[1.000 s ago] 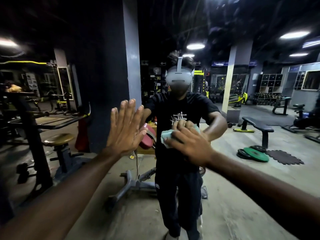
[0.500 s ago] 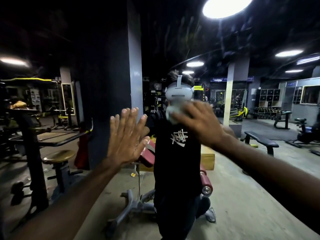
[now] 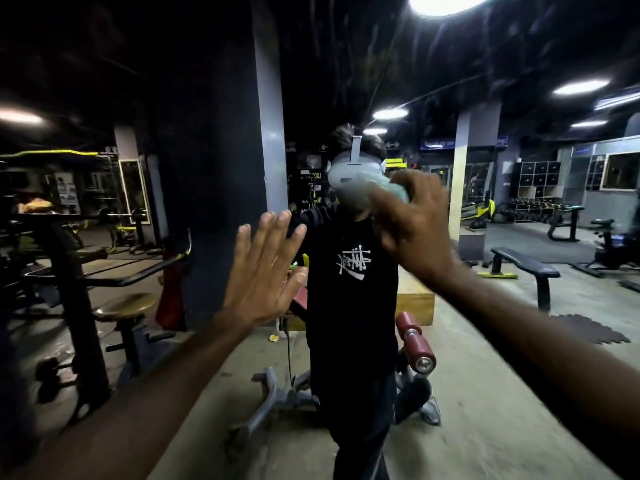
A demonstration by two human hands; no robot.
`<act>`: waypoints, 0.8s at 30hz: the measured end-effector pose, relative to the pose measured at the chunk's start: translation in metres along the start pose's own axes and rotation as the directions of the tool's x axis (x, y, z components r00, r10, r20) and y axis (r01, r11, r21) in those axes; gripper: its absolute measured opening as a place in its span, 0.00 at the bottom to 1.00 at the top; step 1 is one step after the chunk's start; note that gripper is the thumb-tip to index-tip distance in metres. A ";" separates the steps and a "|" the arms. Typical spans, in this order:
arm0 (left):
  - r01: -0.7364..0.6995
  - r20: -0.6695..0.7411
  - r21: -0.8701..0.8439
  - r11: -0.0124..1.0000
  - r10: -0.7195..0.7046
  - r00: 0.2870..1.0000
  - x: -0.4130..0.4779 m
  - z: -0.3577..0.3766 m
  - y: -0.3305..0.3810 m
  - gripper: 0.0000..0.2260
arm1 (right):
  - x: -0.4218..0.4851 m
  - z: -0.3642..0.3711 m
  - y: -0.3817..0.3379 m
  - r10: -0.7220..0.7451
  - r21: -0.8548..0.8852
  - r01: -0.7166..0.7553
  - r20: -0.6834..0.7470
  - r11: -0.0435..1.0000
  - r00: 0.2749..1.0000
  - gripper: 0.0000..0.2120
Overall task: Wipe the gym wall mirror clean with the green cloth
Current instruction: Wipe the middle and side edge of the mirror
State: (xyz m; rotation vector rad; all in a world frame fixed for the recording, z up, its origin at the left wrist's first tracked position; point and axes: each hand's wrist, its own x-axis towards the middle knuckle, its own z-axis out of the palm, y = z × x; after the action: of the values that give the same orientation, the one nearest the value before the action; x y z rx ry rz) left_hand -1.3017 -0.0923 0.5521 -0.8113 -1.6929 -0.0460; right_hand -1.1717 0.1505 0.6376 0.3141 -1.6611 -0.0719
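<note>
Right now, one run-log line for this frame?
step: wiping mirror | right hand: presses green cloth on glass, upper area | left hand: flat, open, against mirror | streaks: cannot tell

a dark pillar (image 3: pixel 221 168) rose left of centre, a paler one (image 3: pixel 476 174) further right. round ceiling lights (image 3: pixel 446 1) glared overhead. a black flat bench (image 3: pixel 524 263) stood on the concrete floor (image 3: pixel 485 410) at right, with a dark mat (image 3: pixel 588 329) just beside it. a round brown stool (image 3: pixel 126 303) sat near a black weight rack (image 3: pixel 69 265) at left. a red roller pad (image 3: pixel 414 342) tilted low in the middle, a wooden box (image 3: pixel 414 303) behind it. dumbbell racks (image 3: pixel 533 207) lined the far right.
</note>
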 end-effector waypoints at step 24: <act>0.120 0.124 -0.036 0.992 -0.115 0.986 -0.138 0.012 0.034 0.34 | -0.106 0.021 -0.060 -0.101 0.000 0.103 0.198 0.995 0.975 0.18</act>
State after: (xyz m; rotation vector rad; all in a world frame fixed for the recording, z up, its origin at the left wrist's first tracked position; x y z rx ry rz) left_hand -1.2856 -0.1282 0.4146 -0.7589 -1.8597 -0.1169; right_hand -1.1736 0.1167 0.5191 0.3949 -1.8400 -0.1940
